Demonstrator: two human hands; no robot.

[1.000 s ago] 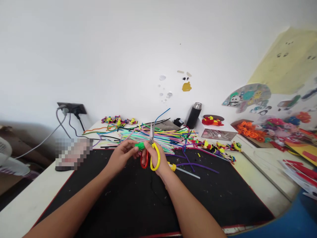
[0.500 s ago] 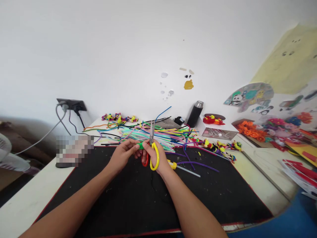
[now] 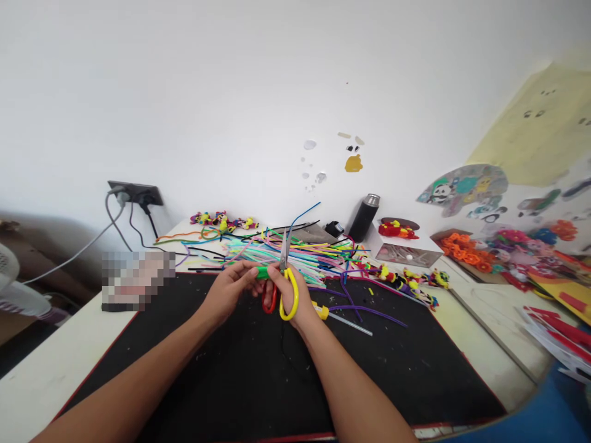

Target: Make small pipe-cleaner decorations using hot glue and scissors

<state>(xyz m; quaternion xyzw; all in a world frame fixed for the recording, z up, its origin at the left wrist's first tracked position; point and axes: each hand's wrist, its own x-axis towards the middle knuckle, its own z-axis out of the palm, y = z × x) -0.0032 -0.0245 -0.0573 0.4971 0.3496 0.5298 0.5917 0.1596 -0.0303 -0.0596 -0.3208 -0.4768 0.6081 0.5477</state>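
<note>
Above the black mat, my left hand [image 3: 236,284] is closed, pinching a short green piece of pipe cleaner [image 3: 263,272]. My right hand [image 3: 295,294] pinches the same piece at its other end with thumb and fingertip. Hooked on that right hand is a pair of scissors [image 3: 285,258] with one yellow and one red handle. The blades point away from me, a little parted. Behind the hands lies a pile of pipe cleaners [image 3: 305,261] in many colours. How the green piece is shaped inside my fingers is hidden.
Purple pipe cleaners [image 3: 369,309] and a yellow-ended clear rod [image 3: 348,323] lie right of my hands on the black mat [image 3: 221,381]. Small colourful pipe-cleaner figures [image 3: 406,280], a black flask [image 3: 364,218] and a white box [image 3: 406,249] stand farther back.
My hands keep nearly the same pose, with the green piece and scissors still held. The camera view has shifted slightly.
</note>
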